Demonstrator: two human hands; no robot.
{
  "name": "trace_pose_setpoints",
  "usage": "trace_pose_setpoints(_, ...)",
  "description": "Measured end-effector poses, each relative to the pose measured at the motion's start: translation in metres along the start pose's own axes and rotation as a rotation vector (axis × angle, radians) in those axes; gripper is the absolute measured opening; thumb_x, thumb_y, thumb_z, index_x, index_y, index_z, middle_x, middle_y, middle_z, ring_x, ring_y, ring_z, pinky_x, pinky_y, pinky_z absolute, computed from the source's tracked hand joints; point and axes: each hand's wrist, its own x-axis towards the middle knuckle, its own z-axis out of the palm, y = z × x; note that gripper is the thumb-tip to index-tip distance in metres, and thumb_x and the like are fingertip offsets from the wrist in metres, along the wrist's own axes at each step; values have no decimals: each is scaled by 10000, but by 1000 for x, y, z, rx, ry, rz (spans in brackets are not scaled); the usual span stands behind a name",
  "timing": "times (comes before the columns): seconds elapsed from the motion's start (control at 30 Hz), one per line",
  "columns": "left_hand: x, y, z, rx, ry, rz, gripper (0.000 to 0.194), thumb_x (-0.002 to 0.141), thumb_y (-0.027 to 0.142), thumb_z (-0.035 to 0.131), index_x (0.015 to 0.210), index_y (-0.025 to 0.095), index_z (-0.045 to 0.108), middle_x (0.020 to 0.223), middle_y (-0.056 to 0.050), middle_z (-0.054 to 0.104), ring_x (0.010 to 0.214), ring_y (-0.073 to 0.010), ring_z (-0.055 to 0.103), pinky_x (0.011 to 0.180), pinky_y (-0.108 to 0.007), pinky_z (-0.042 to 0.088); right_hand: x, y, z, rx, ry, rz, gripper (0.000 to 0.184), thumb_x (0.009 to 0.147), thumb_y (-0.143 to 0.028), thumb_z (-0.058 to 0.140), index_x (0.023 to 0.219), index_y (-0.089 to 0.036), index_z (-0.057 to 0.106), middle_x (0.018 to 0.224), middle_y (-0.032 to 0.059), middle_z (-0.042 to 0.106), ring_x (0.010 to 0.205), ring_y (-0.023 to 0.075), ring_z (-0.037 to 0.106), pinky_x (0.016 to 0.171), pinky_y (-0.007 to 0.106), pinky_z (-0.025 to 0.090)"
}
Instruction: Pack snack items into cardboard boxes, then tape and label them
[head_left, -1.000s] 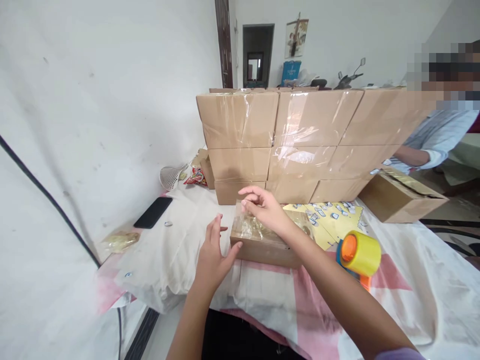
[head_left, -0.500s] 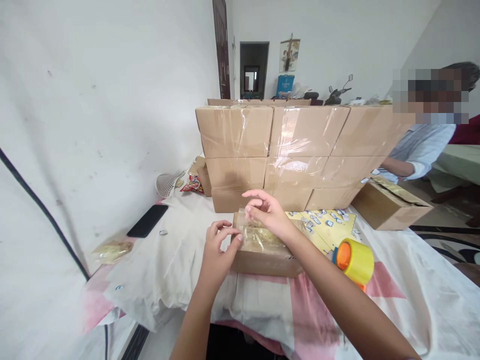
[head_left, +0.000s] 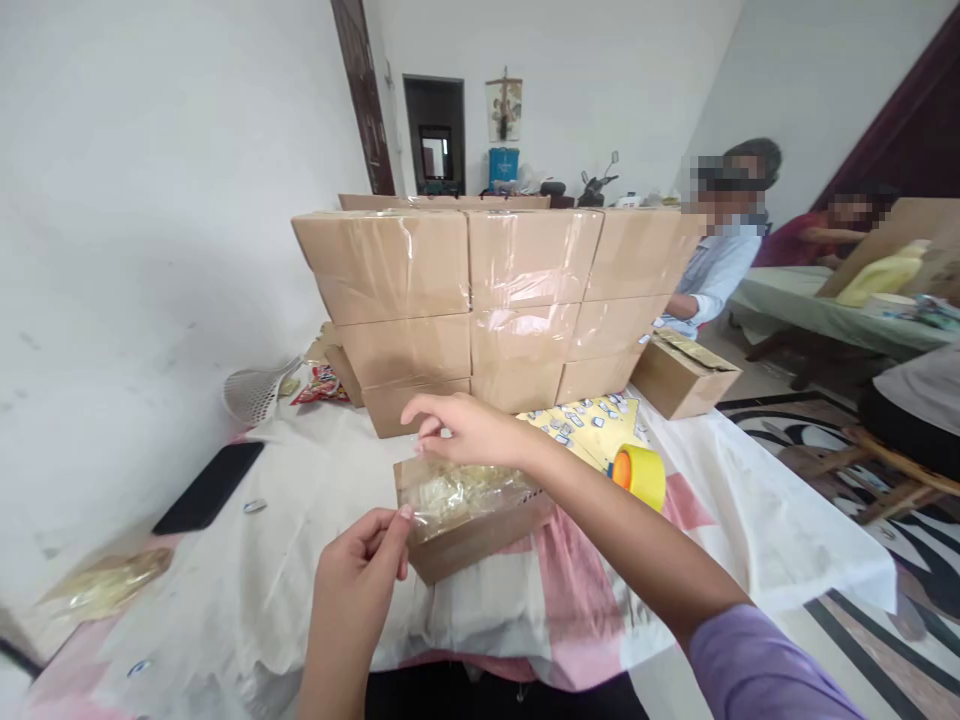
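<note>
Carton (head_left: pixel 480 543) under curled right hand (head_left: pixel 469 432), left hand (head_left: pixel 361 562) half-closed at its edge, grips unclear.

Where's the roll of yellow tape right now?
In the head view, the yellow tape roll sits right of centre on the tablecloth, beside the patterned yellow sheet, right of the small box.

A brown box (head_left: pixel 484 540) (shiny tape (head_left: pixel 448 497) atop) sits angled.
</note>
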Motion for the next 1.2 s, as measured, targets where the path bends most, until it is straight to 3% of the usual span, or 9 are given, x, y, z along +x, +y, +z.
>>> trace_pose_setpoints(0.1,-13,-4,6,-38,33,-70,367,797,504,702,635,197,583,467,48,416,496,-109,348,486,-229,278,0,3,-1,18,-68,-66,215,908,-122,620,1095,-207,556,912,14,777,754,146,661,746,272,481)
trace_pose_setpoints(0.27,-21,-13,27,-97,43,-64,400,830,494,662,598,206,509,480,43,439,454,-101,329,436,-230,262,-1,13,-6,70,-157,-135,210,911,-82,541,1066,-221,514,818,-29,739,726,137,632,747,263,473)
trace_pose_setpoints(0.5,-19,-18,48,-102,101,-114,342,798,512,679,697,193,604,473,53,468,410,-90,317,406,-233,238,-3,27,-8,-83,-187,-170,225,895,-66,515,1039,-236,483,754,-70,689,697,134,572,681,254,399)
trace_pose_setpoints(0.83,4,-20,45,-151,207,29,351,839,495,669,687,181,628,477,54,443,486,-109,393,488,-238,324,3,33,-10,-234,-76,-178,189,920,-121,541,1053,-246,490,794,-67,680,749,146,587,703,257,365)
trace_pose_setpoints(1.0,2,-14,46,-166,169,-29,406,849,490,653,598,199,522,462,52,450,463,-98,406,473,-220,330,9,36,-6,-251,-65,-183,187,917,-110,546,1056,-230,514,767,-53,673,703,142,571,677,251,355)
trace_pose_setpoints(1.2,-4,-7,40,-247,203,-108,312,833,464,667,711,194,569,479,62,474,446,-88,374,442,-206,290,19,32,1,-40,-133,-118,205,927,-136,558,1109,-213,503,754,-51,688,637,129,567,664,251,408)
